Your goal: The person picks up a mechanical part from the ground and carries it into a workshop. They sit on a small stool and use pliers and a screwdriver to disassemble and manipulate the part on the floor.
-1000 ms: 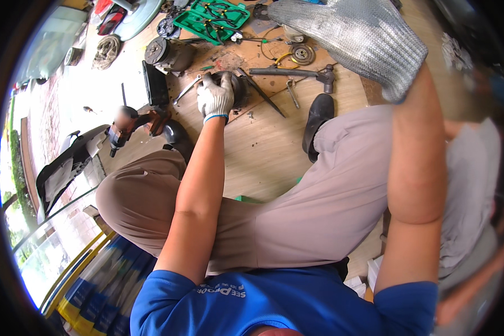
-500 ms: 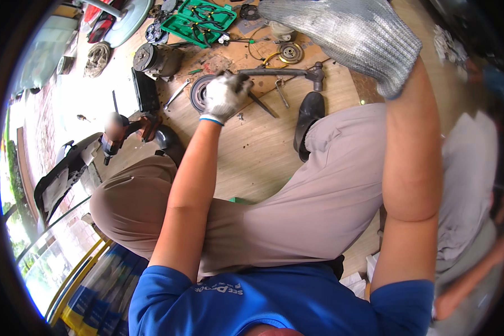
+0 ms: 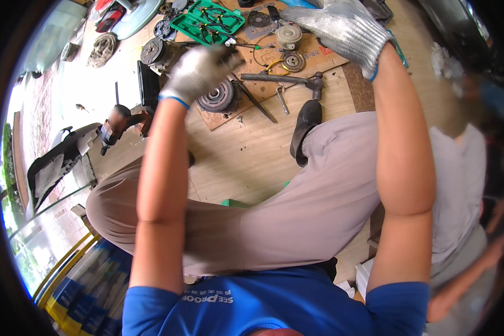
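Two gloved hands are hanging up in the air over a pretty cluttered floor, so we're seeing plenty of ways this goes sideways. Biggest worry: the brown cardboard sheet (image 3: 313,70) is carrying loose metal bits, and the black shoe (image 3: 305,126) is sitting right at its edge, so one shuffle could be scattering them. The round dark grooved metal pulley (image 3: 217,99) is lying on that sheet, just below the left hand (image 3: 199,70). That hand is blurring; fingers look curled together, maybe pinching something small and dark, but we can't tell. The right hand (image 3: 344,28) is hovering with fingers together and flat, gripping nothing.

Compared with half a second ago, the left hand is lifting off the pulley, and the right one is sliding further from the lens.
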The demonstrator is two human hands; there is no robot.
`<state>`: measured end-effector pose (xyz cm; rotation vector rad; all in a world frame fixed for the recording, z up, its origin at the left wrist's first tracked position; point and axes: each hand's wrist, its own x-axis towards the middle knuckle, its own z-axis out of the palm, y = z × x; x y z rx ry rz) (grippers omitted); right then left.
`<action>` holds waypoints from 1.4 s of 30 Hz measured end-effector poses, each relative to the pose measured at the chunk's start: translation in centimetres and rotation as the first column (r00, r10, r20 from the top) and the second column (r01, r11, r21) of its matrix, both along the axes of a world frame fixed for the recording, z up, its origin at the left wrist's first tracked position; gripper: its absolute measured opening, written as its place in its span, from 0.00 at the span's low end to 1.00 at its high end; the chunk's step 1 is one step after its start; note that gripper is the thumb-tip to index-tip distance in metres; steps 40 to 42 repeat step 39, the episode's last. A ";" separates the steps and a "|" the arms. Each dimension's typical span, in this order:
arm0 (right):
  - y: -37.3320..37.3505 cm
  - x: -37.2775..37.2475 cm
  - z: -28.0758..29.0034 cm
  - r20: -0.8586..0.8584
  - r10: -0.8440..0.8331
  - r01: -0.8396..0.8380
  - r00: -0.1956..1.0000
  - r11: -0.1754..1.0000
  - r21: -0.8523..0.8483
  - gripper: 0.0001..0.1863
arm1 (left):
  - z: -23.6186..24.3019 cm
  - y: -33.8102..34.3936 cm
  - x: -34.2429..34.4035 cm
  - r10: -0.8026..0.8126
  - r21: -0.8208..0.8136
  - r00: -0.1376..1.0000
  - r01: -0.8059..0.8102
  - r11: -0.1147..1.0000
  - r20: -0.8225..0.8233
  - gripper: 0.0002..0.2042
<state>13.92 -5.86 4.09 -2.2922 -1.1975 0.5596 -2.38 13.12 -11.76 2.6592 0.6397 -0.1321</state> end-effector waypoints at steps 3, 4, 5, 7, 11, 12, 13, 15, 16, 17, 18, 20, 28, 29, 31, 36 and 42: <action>0.5 3.2 -4.4 -0.032 -0.063 0.059 0.997 0.991 -0.120 0.30 | 9.7 2.7 -0.3 -0.106 0.187 0.967 0.063 0.980 0.230 0.21; 0.6 4.8 -7.2 -0.036 -0.092 0.085 0.995 0.985 -0.151 0.30 | 12.6 2.5 -0.8 -0.303 0.435 0.938 0.204 0.877 0.170 0.21; 1.0 5.9 -9.4 -0.013 -0.089 0.083 0.996 0.961 -0.263 0.28 | 14.7 2.3 -1.5 -0.265 0.342 0.943 0.185 0.921 0.203 0.21; 1.3 7.6 -14.9 0.111 0.034 0.029 0.993 0.849 -0.527 0.23 | 17.4 1.7 -4.2 -0.290 0.407 0.943 0.203 0.891 0.163 0.18; 2.1 4.5 -21.4 0.131 0.410 -0.134 0.902 0.556 -0.820 0.19 | 17.8 1.0 -9.9 -0.139 0.089 0.926 0.115 0.989 0.351 0.18; 2.1 3.6 -22.5 0.155 0.317 -0.086 0.936 0.631 -0.771 0.19 | 17.2 1.2 -10.5 -0.087 0.062 0.951 0.071 0.996 0.296 0.19; 1.4 4.5 -26.3 0.146 0.205 -0.042 0.968 0.703 -0.710 0.20 | 16.1 1.5 -10.3 -0.054 0.026 0.967 0.049 0.998 0.251 0.19; 2.0 1.7 -30.4 0.087 -0.083 0.116 0.993 0.854 -0.508 0.21 | 15.4 2.3 -10.3 0.015 -0.029 0.998 -0.013 0.999 0.067 0.21; 0.9 1.9 -35.3 0.131 -0.105 0.154 0.986 0.874 -0.460 0.22 | 15.0 2.6 -9.6 -0.032 -0.055 0.993 0.038 0.998 0.109 0.21; 1.5 -0.3 -36.8 0.043 -0.263 0.255 0.964 0.864 -0.435 0.22 | 14.4 3.1 -9.8 -0.032 -0.025 0.994 0.035 0.999 0.107 0.22; 1.4 -2.1 -38.1 0.060 -0.268 0.272 0.962 0.901 -0.337 0.23 | 13.8 3.6 -9.7 -0.041 -0.001 0.994 0.041 0.999 0.105 0.22; 1.6 -4.3 -38.9 0.088 -0.322 0.327 0.943 0.843 -0.428 0.25 | 13.3 3.9 -9.4 -0.027 -0.014 0.999 0.027 1.000 0.028 0.22; 5.4 0.9 -39.1 0.201 -0.108 0.191 0.974 0.867 -0.460 0.21 | 13.1 4.3 -7.3 -0.037 -0.020 0.997 0.036 0.999 -0.064 0.23; 5.6 0.9 -39.1 0.195 -0.125 0.203 0.973 0.866 -0.458 0.21 | 12.6 4.7 -7.3 -0.051 -0.042 0.999 0.051 0.998 -0.003 0.24; 5.2 1.6 -41.0 0.305 -0.164 0.272 0.938 0.895 -0.354 0.22 | 12.4 5.4 -6.9 -0.060 -0.107 0.998 0.061 0.992 0.016 0.23; 3.3 7.8 -42.9 0.384 -0.502 0.628 0.775 0.681 -0.376 0.24 | 12.8 5.5 -6.6 -0.032 -0.128 0.997 0.023 0.992 -0.070 0.24; 2.5 9.2 -41.5 0.220 -0.548 0.582 0.807 0.674 -0.455 0.31 | 12.3 5.5 -6.5 -0.011 -0.193 0.996 -0.007 0.981 -0.088 0.25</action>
